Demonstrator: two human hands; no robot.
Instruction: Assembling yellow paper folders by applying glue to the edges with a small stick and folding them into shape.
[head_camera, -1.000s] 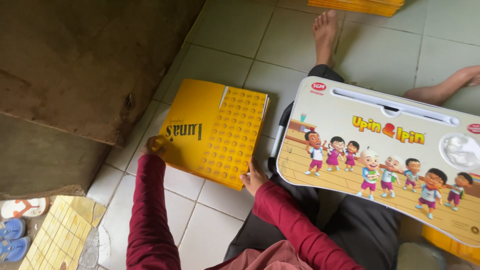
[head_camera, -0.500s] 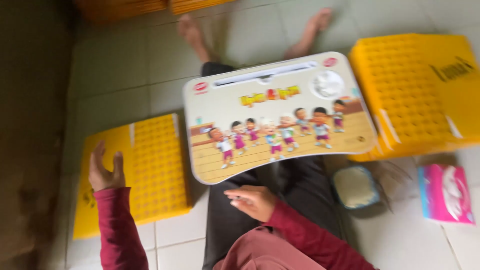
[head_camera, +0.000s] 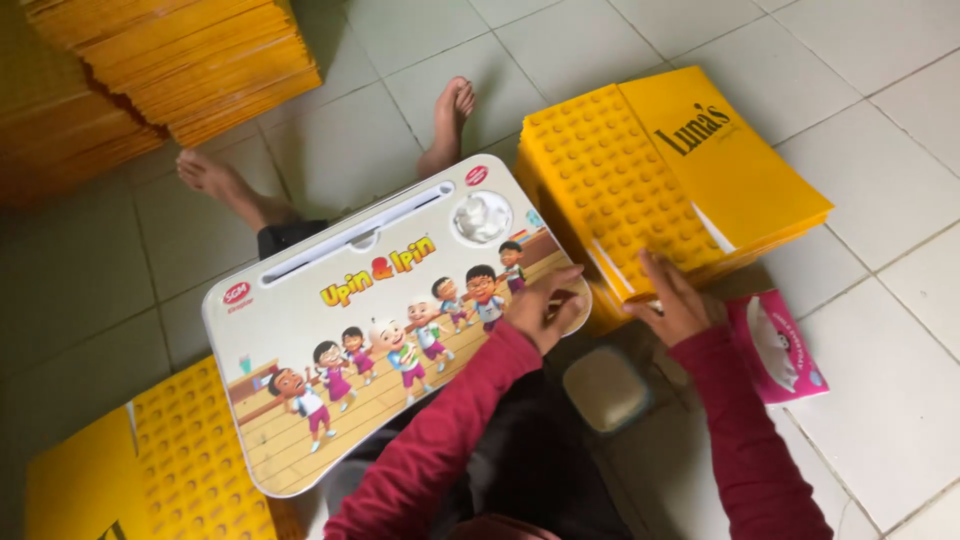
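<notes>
Tiled floor (head_camera: 880, 160), person seated with a cartoon lap tray (head_camera: 390, 320) at centre.
Right hand (head_camera: 672, 300) rests open-fingered on the yellow stack (head_camera: 670, 165) at upper right; left hand (head_camera: 542, 308) curls loosely at the tray's right edge, grasping nothing visible.

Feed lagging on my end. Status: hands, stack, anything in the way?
Left hand rests open on lap table edge. Right hand open, fingertips on yellow envelope stack. Pink tissue pack and small white container lie beside right arm.
</notes>
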